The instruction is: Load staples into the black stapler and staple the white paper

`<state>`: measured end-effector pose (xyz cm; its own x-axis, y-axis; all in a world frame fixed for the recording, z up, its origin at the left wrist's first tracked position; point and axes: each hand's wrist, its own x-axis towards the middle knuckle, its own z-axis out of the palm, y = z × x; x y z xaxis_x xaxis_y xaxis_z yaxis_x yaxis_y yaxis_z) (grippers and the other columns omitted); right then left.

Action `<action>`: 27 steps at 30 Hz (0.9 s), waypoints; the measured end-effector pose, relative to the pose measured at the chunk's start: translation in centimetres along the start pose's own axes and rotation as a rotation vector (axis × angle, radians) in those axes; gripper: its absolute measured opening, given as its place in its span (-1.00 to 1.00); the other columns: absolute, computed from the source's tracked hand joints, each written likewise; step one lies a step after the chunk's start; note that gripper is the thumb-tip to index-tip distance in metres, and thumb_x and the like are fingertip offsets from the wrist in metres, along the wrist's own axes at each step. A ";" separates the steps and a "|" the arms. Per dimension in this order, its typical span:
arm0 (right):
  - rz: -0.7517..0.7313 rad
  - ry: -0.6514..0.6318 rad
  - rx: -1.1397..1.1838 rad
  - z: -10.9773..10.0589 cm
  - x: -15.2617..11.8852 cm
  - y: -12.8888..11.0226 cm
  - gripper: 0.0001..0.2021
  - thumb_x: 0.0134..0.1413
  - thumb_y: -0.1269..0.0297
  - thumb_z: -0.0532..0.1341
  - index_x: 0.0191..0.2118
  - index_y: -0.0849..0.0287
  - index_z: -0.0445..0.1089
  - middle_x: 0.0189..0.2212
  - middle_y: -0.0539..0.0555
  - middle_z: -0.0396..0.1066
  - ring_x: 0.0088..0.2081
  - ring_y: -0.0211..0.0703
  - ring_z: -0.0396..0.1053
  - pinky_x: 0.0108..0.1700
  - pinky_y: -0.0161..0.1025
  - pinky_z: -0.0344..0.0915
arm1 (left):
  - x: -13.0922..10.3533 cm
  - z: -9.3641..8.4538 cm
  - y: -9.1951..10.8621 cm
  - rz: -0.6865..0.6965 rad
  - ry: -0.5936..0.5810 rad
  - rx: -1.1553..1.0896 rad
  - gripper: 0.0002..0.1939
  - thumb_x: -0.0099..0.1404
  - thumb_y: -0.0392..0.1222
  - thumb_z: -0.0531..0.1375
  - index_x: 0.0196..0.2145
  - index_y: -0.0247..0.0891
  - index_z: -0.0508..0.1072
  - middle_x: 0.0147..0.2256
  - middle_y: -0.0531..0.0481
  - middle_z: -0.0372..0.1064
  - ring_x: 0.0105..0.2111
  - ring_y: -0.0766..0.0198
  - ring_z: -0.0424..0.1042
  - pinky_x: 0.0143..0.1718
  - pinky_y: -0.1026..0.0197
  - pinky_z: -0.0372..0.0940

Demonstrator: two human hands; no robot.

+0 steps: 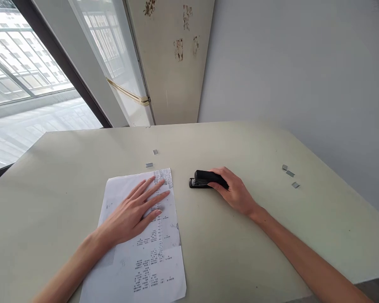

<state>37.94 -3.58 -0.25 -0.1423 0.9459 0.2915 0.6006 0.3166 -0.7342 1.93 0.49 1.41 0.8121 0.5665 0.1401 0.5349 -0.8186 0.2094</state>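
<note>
Printed white paper sheets (164, 269) lie on the table, left of the middle, with one corner pointing away from me. My left hand (139, 208) rests flat on their upper part, fingers spread, covering some of the print. To the right of the paper, a black stapler (205, 176) stands on the tabletop, its front end toward the paper and a short gap apart from it. My right hand (235, 189) is wrapped around the stapler's rear, thumb on the near side and fingers over the top.
Small strips of staples (149, 165) lie just beyond the paper, and several more staple strips (290, 173) are at the right. The pale table (233, 261) meets a grey wall (287, 63) on the right. Behind it are a stained cabinet panel (173, 84) and a window (25, 54).
</note>
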 end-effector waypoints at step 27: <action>0.158 -0.023 0.129 -0.2 0.1 -0.4 -0.70 0.40 0.01 0.20 0.14 -0.08 0.41 0.02 0.10 0.51 -0.02 0.03 0.48 -0.22 -0.15 0.50 | -0.9 -1.5 -0.2 -0.094 -0.030 0.013 -0.29 0.61 0.03 0.02 0.55 -0.02 -0.19 0.53 0.02 -0.24 0.51 -0.06 -0.17 0.48 -0.22 -0.04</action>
<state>37.89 -3.60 0.17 -0.0736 0.9854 0.1536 0.5113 0.1695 -0.8425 0.69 0.31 2.70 0.7645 0.6382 0.0908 0.6123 -0.7629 0.2075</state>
